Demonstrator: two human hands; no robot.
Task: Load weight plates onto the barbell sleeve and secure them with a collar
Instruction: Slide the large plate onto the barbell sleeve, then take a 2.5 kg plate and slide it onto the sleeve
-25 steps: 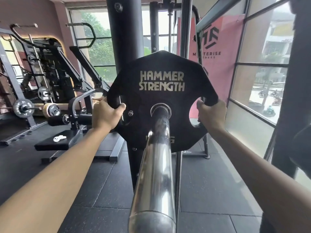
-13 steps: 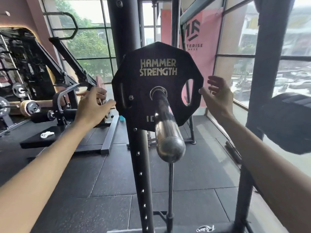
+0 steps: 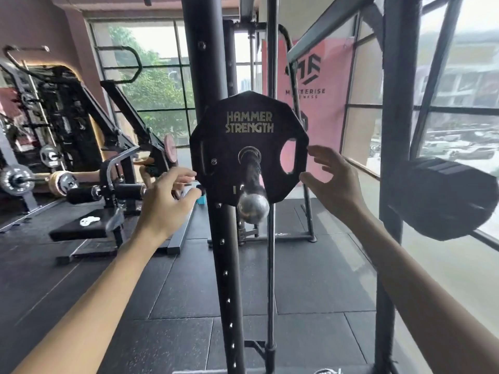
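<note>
Hammer Strength plate point(image 3: 249, 125) seated on barbell sleeve point(image 3: 252, 184) | our left hand point(image 3: 164, 201), right hand point(image 3: 333, 184) open, empty | collar unseen, we judge pending

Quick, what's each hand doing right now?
Left hand: open, holding nothing, beside the weight plate.
Right hand: open, holding nothing.

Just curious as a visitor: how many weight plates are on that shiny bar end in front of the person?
1. A single black Hammer Strength plate sits on the barbell sleeve, between the open left hand and right hand. A thinner plate behind it could be hidden.
</note>
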